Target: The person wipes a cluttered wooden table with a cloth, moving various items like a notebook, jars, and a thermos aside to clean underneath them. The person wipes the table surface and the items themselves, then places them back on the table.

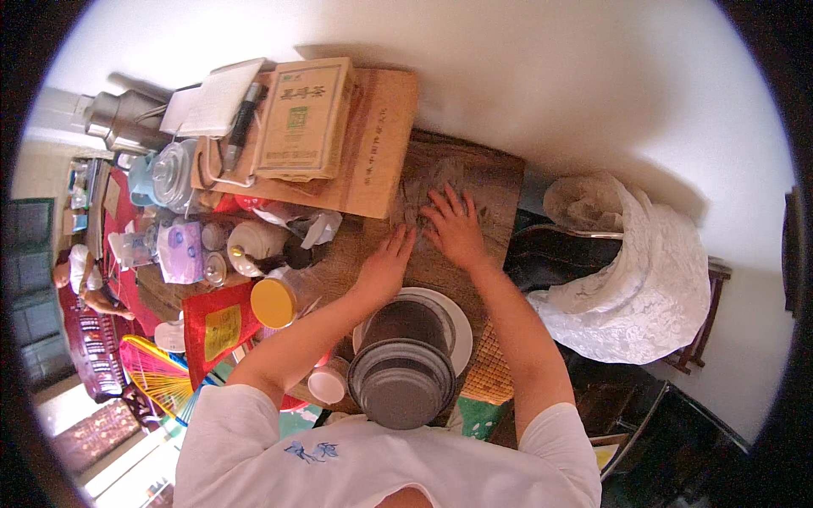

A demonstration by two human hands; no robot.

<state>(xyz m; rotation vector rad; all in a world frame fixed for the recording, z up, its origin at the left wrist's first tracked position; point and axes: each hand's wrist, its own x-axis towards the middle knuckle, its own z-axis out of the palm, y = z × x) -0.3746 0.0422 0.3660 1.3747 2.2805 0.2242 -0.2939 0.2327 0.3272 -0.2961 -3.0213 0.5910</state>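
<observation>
My right hand (458, 233) lies on the wooden table (500, 182) with its fingers spread over a thin, clear plastic sheet or bag (449, 173). Close beside it, my left hand (388, 267) reaches in with fingers stretched out flat toward the near left edge of the plastic. Neither hand closes on anything. Between my forearms, nearer my body, stands a dark grey round vessel or stack with ridged rims (402, 385). A white plate (460, 334) shows under and behind it.
Left of my hands are a wooden board (394, 144) bearing a tan box (305, 118), a yellow-lidded jar (273, 303), a red packet (207, 334) and several jars. A chair with a white lace cover (652, 288) stands right. Another person (83, 271) is far left.
</observation>
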